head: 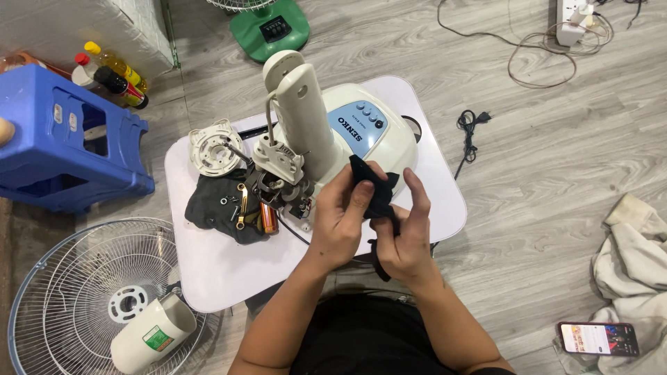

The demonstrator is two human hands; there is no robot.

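Head view: left hand (340,226) and right hand (406,239) raised together above near edge of small white table (222,267), both closed on one black cloth (372,191). Left grip: fingers curled around cloth's upper left part, thumb pressed on it. Right grip: thumb and forefinger pinching cloth's right side, forefinger extended upward along it; a strip of cloth hanging down between the palms. Cloth held just in front of cream fan base (361,132), which lies on the table with its blue button panel facing up and its neck pointing away. Left of hands, on table: exposed fan motor (278,184) with copper winding, resting on a dark rag (212,208); a gold-coloured wrench (241,205) and small screws on same rag; round white motor cover (217,147) at rag's far edge. On floor: wire fan guard (76,292) at lower left with a white cup-shaped part (149,333) lying on it; blue plastic stool (62,142) at far left; bottles (114,73) behind stool; green fan base (269,29) at top; black plug and cord (469,132) right of table; phone (597,338) with lit screen at lower right, beside pale crumpled cloth (636,264).
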